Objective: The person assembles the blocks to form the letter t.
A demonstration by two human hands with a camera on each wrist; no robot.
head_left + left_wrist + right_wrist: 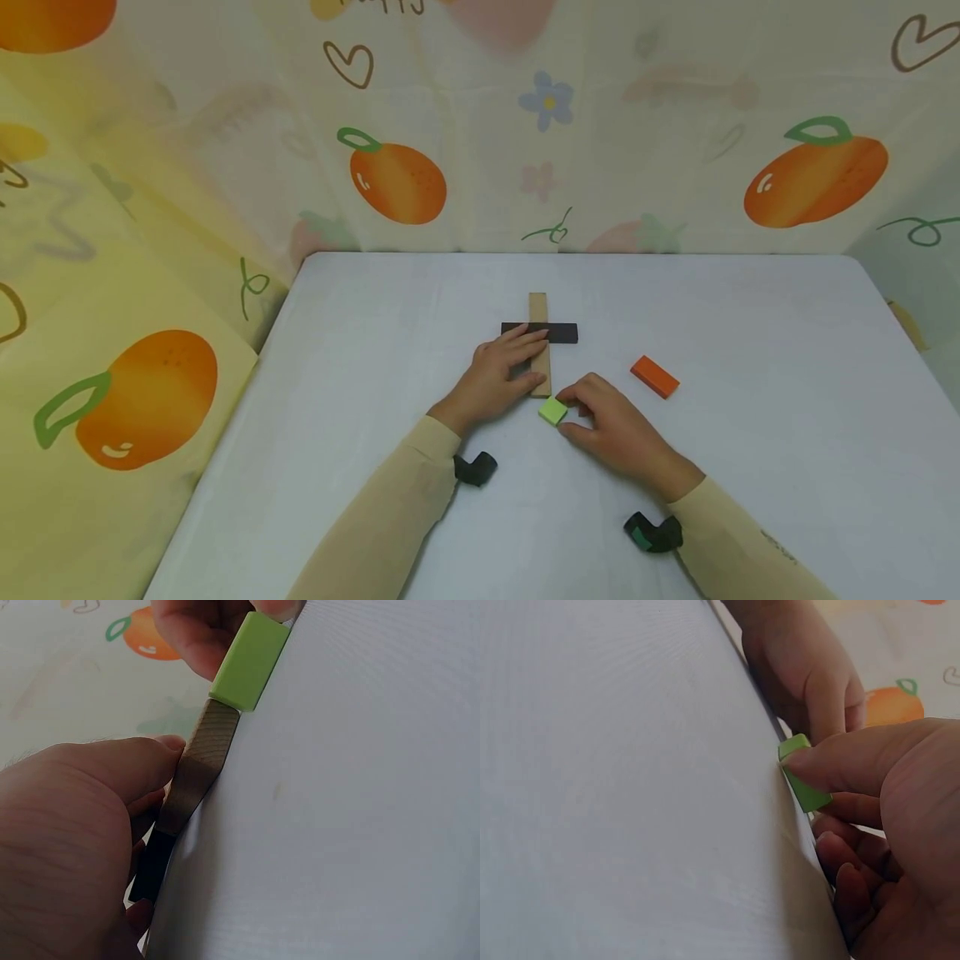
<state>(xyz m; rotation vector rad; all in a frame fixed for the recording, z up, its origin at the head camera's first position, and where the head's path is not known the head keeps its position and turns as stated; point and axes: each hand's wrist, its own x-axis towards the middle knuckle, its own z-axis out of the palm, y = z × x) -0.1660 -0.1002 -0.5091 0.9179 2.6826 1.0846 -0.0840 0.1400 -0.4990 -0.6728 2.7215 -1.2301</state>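
My right hand (622, 429) pinches a small light-green block (552, 411) between thumb and fingers on the white table. The green block lies at the near end of a plain wood strip (541, 371); in the left wrist view the two appear to touch. A black block (564, 333) runs crosswise to the wood, with more wood (537, 307) showing beyond it. Whether that is one strip or two pieces, I cannot tell. My left hand (495, 375) rests with extended fingers on the black block, its thumb touching the side of the near wood strip (204, 754).
An orange block (655, 377) lies by itself to the right of the cross of blocks. The white table (787, 375) ends at a patterned cloth (600, 167) behind and at the left. Each wrist carries a dark camera mount (476, 469).
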